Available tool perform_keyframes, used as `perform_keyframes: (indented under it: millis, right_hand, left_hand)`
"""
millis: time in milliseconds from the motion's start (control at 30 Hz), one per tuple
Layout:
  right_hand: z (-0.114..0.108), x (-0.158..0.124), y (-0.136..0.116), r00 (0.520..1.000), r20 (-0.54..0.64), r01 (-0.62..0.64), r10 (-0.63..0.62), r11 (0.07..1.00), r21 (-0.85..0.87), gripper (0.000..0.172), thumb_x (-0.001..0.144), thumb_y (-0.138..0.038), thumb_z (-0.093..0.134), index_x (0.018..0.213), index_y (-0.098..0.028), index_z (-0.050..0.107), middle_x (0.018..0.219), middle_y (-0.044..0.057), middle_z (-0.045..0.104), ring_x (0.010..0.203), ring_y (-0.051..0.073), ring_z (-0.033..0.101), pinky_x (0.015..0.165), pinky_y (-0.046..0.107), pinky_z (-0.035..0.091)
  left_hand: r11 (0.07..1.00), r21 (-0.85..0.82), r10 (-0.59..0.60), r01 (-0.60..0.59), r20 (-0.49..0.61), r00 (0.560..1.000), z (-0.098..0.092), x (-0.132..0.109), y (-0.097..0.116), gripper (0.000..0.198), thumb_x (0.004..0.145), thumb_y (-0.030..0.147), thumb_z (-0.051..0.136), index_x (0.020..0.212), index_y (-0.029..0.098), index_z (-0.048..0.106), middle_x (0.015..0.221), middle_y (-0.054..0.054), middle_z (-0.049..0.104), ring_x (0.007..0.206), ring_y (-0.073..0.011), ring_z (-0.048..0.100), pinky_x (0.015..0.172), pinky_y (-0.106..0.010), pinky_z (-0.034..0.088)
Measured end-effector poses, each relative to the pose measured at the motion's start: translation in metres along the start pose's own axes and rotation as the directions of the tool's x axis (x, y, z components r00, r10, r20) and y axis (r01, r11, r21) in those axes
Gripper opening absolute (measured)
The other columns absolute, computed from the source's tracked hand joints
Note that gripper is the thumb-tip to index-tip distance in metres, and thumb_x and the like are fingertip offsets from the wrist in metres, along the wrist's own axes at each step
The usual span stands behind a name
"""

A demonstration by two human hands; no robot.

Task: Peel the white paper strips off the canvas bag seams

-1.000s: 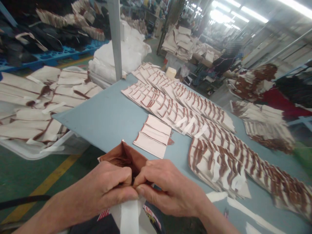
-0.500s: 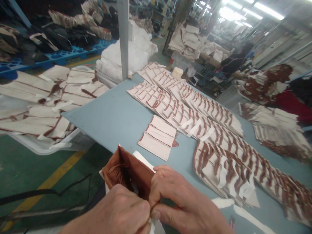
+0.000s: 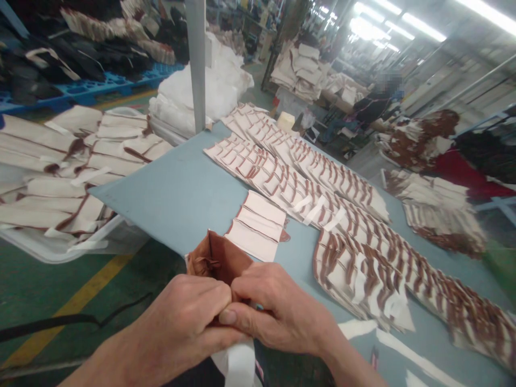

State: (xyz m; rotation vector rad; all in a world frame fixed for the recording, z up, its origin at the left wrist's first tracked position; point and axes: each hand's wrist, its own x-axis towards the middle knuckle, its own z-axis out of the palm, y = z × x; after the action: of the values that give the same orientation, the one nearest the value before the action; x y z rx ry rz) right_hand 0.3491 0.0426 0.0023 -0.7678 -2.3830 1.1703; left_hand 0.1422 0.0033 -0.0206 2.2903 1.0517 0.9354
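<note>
Both hands meet at the near edge of a brown-lined fabric pouch [image 3: 234, 258], whose opening faces up. My left hand [image 3: 193, 312] has its fingers curled tight on the pouch edge. Against it, my right hand [image 3: 278, 312] pinches the same edge, thumb pointing left; the exact grip point is hidden between the fingers. A white strip [image 3: 241, 363] hangs below the hands. Just beyond the pouch, a flat cream panel [image 3: 258, 226] with brown seams lies on the blue-grey table [image 3: 169, 188].
Long overlapping rows of cream-and-brown pieces [image 3: 363, 242] cover the table's right side. White strips [image 3: 415, 357] and a small pink-and-dark tool [image 3: 374, 357] lie near the front. A bin of cream pieces [image 3: 44, 247] stands left. A metal post [image 3: 196, 70] rises behind the table; a person [image 3: 371, 105] sits farther back.
Both hands have moved up and left with the pouch, still gripping its edge. The white strip below them now shows more. The whole view has shifted slightly.
</note>
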Motion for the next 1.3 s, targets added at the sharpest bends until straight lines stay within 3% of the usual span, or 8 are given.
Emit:
perform_keyframes:
  millis: [100, 200, 367, 500, 700, 900, 1133, 1300]
  right_hand:
    - [-0.009, 0.007, -0.006, 0.999, 0.002, 0.049, -0.050, 0.996, 0.079, 0.064, 0.119, -0.065, 0.042, 0.071, -0.024, 0.050, 0.063, -0.004, 0.055, 0.061, 0.013, 0.050, 0.064, 0.030, 0.036]
    - [-0.027, 0.003, -0.020, 0.990, -0.129, 0.070, -0.059, 0.994, 0.081, 0.058, 0.121, -0.057, 0.044, 0.077, -0.023, 0.058, 0.068, -0.003, 0.059, 0.064, 0.013, 0.052, 0.067, 0.029, 0.038]
    - [-0.051, -0.010, -0.018, 0.976, -0.187, -0.080, 0.115, 0.980, 0.184, 0.056, 0.117, -0.060, 0.054, 0.075, -0.022, 0.055, 0.068, -0.003, 0.052, 0.062, 0.013, 0.045, 0.060, 0.028, 0.035]
    - [-0.052, -0.016, 0.007, 0.936, -0.177, -0.264, 0.305, 0.939, 0.222, 0.062, 0.111, -0.073, 0.055, 0.076, -0.021, 0.056, 0.068, -0.004, 0.046, 0.063, 0.013, 0.040, 0.057, 0.028, 0.031]
    - [-0.040, -0.015, 0.035, 0.912, -0.185, -0.325, 0.367, 0.920, 0.220, 0.065, 0.109, -0.079, 0.051, 0.077, -0.022, 0.054, 0.069, -0.005, 0.044, 0.063, 0.013, 0.039, 0.057, 0.027, 0.031]
    - [-0.041, -0.011, 0.042, 0.933, -0.214, -0.251, 0.291, 0.948, 0.195, 0.067, 0.108, -0.082, 0.050, 0.082, -0.021, 0.059, 0.075, -0.002, 0.057, 0.069, 0.015, 0.049, 0.065, 0.028, 0.040]
    - [-0.047, 0.004, -0.002, 0.978, -0.196, 0.030, -0.068, 0.982, -0.189, 0.057, 0.110, -0.073, 0.059, 0.093, -0.021, 0.073, 0.086, 0.003, 0.076, 0.083, 0.019, 0.067, 0.079, 0.034, 0.047]
    - [-0.028, 0.018, -0.020, 0.965, -0.161, 0.170, -0.208, 0.961, -0.220, 0.038, 0.107, -0.057, 0.074, 0.092, -0.022, 0.070, 0.085, 0.002, 0.078, 0.080, 0.018, 0.070, 0.080, 0.033, 0.050]
  left_hand:
    - [0.994, -0.104, 0.033, -0.031, 0.017, 0.999, -0.011, 0.002, -0.019, 0.073, 0.107, 0.084, 0.049, 0.068, 0.022, 0.044, 0.059, 0.008, 0.054, 0.053, -0.0103, 0.050, 0.054, -0.029, 0.033]
    - [0.937, -0.338, -0.059, 0.093, 0.109, 0.992, -0.025, 0.004, -0.037, 0.081, 0.105, 0.092, 0.028, 0.073, 0.022, 0.055, 0.066, 0.005, 0.058, 0.061, -0.0137, 0.052, 0.058, -0.028, 0.039]
    - [0.879, -0.444, -0.109, 0.174, 0.169, 0.980, -0.043, 0.000, -0.037, 0.070, 0.120, 0.057, 0.018, 0.080, 0.022, 0.062, 0.076, 0.002, 0.066, 0.070, -0.0167, 0.059, 0.071, -0.029, 0.046]
    - [0.939, -0.314, -0.081, 0.141, 0.194, 0.978, -0.046, 0.000, -0.024, 0.021, 0.097, 0.018, 0.048, 0.083, 0.022, 0.063, 0.081, 0.003, 0.070, 0.076, -0.0170, 0.063, 0.075, -0.028, 0.047]
    - [0.974, -0.221, -0.029, 0.059, 0.138, 0.990, -0.037, 0.007, -0.019, 0.015, 0.090, 0.015, 0.051, 0.079, 0.022, 0.058, 0.074, 0.004, 0.064, 0.070, -0.0145, 0.057, 0.071, -0.025, 0.046]
    - [0.979, -0.191, -0.047, 0.074, 0.145, 0.988, -0.040, 0.013, -0.018, 0.020, 0.092, 0.014, 0.048, 0.075, 0.022, 0.056, 0.068, 0.006, 0.060, 0.064, -0.0121, 0.055, 0.065, -0.023, 0.043]
    - [0.994, -0.090, -0.064, 0.067, 0.045, 0.997, -0.049, 0.020, -0.006, 0.023, 0.090, 0.014, 0.049, 0.070, 0.021, 0.058, 0.063, 0.009, 0.059, 0.060, -0.0090, 0.054, 0.064, -0.021, 0.041]
    - [0.995, -0.054, -0.083, 0.081, -0.036, 0.996, -0.050, 0.011, -0.003, 0.020, 0.087, 0.014, 0.054, 0.070, 0.022, 0.060, 0.063, 0.010, 0.056, 0.057, -0.0074, 0.051, 0.059, -0.021, 0.038]
